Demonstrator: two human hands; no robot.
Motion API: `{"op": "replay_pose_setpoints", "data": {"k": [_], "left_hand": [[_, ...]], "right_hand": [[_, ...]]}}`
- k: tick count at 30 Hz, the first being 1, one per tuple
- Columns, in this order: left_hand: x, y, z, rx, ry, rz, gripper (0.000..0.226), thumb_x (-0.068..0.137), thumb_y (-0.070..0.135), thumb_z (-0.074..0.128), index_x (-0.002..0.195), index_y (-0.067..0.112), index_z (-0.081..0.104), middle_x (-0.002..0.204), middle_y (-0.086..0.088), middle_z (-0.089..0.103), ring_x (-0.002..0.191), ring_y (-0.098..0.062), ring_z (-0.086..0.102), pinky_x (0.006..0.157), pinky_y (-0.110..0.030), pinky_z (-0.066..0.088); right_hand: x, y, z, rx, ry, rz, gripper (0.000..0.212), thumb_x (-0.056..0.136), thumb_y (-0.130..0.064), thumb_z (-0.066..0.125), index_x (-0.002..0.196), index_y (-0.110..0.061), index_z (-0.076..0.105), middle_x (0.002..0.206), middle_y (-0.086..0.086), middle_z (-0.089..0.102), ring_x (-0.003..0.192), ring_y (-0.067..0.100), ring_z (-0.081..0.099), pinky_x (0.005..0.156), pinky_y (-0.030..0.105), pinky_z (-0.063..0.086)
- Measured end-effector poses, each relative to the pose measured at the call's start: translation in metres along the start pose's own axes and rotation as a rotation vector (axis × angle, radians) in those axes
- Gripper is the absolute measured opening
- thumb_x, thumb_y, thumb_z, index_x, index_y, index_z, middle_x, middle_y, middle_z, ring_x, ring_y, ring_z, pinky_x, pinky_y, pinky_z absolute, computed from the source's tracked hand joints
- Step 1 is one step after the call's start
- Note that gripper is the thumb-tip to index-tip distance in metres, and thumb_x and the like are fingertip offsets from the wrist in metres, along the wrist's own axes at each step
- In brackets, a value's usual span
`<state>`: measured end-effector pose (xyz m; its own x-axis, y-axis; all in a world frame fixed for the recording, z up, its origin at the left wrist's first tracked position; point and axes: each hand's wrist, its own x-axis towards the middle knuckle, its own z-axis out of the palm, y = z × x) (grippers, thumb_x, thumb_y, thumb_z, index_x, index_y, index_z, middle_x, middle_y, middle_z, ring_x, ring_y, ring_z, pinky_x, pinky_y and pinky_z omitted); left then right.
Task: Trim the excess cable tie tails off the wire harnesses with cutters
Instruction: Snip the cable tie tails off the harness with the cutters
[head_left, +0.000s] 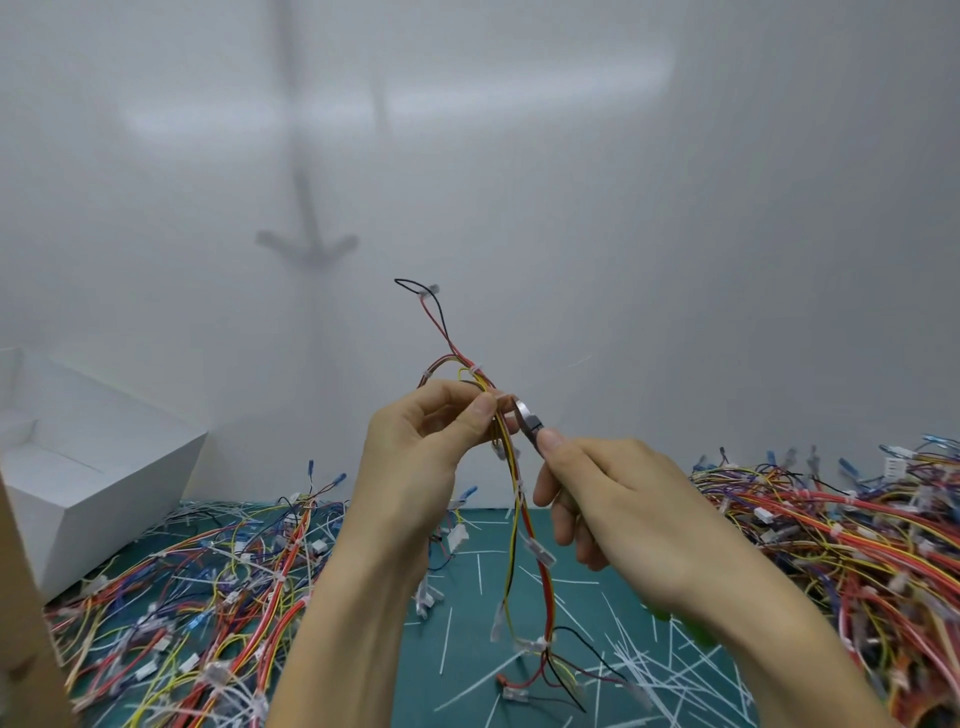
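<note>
Wire harness (519, 499) held upright above the green cutting mat (467, 613), its lower end trailing down to the mat.

Left hand (415, 457): thumb and forefinger pinch the bundle at a tie point, other fingers curled behind.

Right hand (613, 499): wrapped round the cutters (529, 422), thumb on top. The steel head is touching the bundle just beside the left thumb. Cannot tell whether the blades are apart or closed.

Handling, judged: the harness is light and limp, and flops unless pinched close to the tie. The insulation nicks easily, so the blades should sit flush on the tie head, off the wires.

Cut tie tails (649, 670) litter the mat. Harness piles lie on its left (208, 597) and right (841, 525) sides. A white box (104, 467) stands at its far-left corner.
</note>
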<state>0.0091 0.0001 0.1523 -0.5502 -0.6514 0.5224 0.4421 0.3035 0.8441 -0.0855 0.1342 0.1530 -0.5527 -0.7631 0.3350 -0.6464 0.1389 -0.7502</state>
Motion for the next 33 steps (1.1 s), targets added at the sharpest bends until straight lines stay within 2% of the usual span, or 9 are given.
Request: {"op": "replay_pose_setpoints", "data": {"k": [3, 7, 15, 19, 23, 26, 30, 33], "left_hand": [[-0.0010, 0.0009, 0.0011, 0.025, -0.020, 0.008, 0.017, 0.092, 0.012, 0.065, 0.079, 0.017, 0.075, 0.089, -0.005, 0.078, 0.086, -0.017, 0.074, 0.077, -0.017, 0.054], [-0.0022, 0.0013, 0.0023, 0.047, -0.025, 0.006, 0.016, 0.089, 0.016, 0.067, 0.077, 0.021, 0.076, 0.086, -0.004, 0.078, 0.085, -0.017, 0.073, 0.082, -0.022, 0.050], [-0.0031, 0.0027, 0.0026, 0.050, -0.039, 0.035, 0.013, 0.090, 0.010, 0.067, 0.079, 0.013, 0.074, 0.083, -0.004, 0.077, 0.079, -0.012, 0.073, 0.072, -0.012, 0.051], [-0.0028, 0.0015, 0.0021, 0.076, -0.035, 0.039, 0.014, 0.090, 0.012, 0.067, 0.078, 0.014, 0.075, 0.078, -0.002, 0.077, 0.075, -0.009, 0.072, 0.067, -0.009, 0.049], [-0.0019, -0.0002, 0.0014, 0.108, -0.036, 0.041, 0.018, 0.091, 0.009, 0.066, 0.076, 0.015, 0.073, 0.077, -0.002, 0.077, 0.073, -0.009, 0.073, 0.064, -0.009, 0.049], [-0.0018, -0.0006, 0.0011, 0.116, -0.046, 0.036, 0.015, 0.092, 0.009, 0.065, 0.080, 0.012, 0.073, 0.078, -0.002, 0.077, 0.074, -0.008, 0.073, 0.065, -0.008, 0.050], [-0.0021, -0.0010, 0.0012, 0.111, -0.057, 0.016, 0.014, 0.092, 0.010, 0.064, 0.081, 0.009, 0.072, 0.078, -0.005, 0.077, 0.075, -0.010, 0.074, 0.065, -0.009, 0.050], [-0.0020, -0.0020, 0.0020, 0.092, -0.055, -0.002, 0.015, 0.093, 0.010, 0.063, 0.081, 0.007, 0.072, 0.079, -0.008, 0.077, 0.076, -0.013, 0.074, 0.065, -0.010, 0.051]], "right_hand": [[0.0006, -0.0012, 0.0009, 0.012, 0.002, -0.004, 0.059, 0.085, -0.070, 0.030, 0.070, -0.024, 0.064, 0.063, -0.003, 0.068, 0.056, 0.009, 0.059, 0.073, 0.045, 0.056], [-0.0002, -0.0021, 0.0006, -0.012, 0.014, -0.010, 0.059, 0.083, -0.071, 0.028, 0.070, -0.025, 0.063, 0.064, -0.003, 0.069, 0.056, 0.009, 0.059, 0.072, 0.043, 0.055], [-0.0011, -0.0012, -0.0014, -0.078, 0.043, -0.051, 0.061, 0.089, -0.068, 0.029, 0.071, -0.020, 0.062, 0.067, 0.008, 0.065, 0.061, 0.023, 0.060, 0.069, 0.045, 0.053], [-0.0020, -0.0022, -0.0009, -0.141, 0.065, -0.078, 0.062, 0.091, -0.066, 0.029, 0.072, -0.016, 0.060, 0.064, 0.006, 0.061, 0.053, 0.015, 0.048, 0.061, 0.037, 0.046], [-0.0025, -0.0016, 0.0004, -0.232, 0.073, -0.085, 0.063, 0.092, -0.067, 0.027, 0.076, -0.014, 0.057, 0.063, 0.008, 0.055, 0.060, 0.024, 0.048, 0.060, 0.039, 0.042], [-0.0032, -0.0014, 0.0002, -0.261, 0.068, -0.098, 0.062, 0.091, -0.067, 0.026, 0.073, -0.016, 0.055, 0.061, 0.005, 0.051, 0.058, 0.020, 0.043, 0.058, 0.037, 0.036], [-0.0039, -0.0008, -0.0017, -0.307, 0.088, -0.112, 0.058, 0.091, -0.067, 0.027, 0.072, -0.020, 0.055, 0.062, 0.004, 0.051, 0.061, 0.020, 0.047, 0.058, 0.037, 0.036], [-0.0042, -0.0012, -0.0018, -0.376, 0.140, -0.135, 0.053, 0.093, -0.067, 0.027, 0.070, -0.023, 0.048, 0.063, 0.002, 0.049, 0.067, 0.023, 0.050, 0.056, 0.037, 0.033]]}}
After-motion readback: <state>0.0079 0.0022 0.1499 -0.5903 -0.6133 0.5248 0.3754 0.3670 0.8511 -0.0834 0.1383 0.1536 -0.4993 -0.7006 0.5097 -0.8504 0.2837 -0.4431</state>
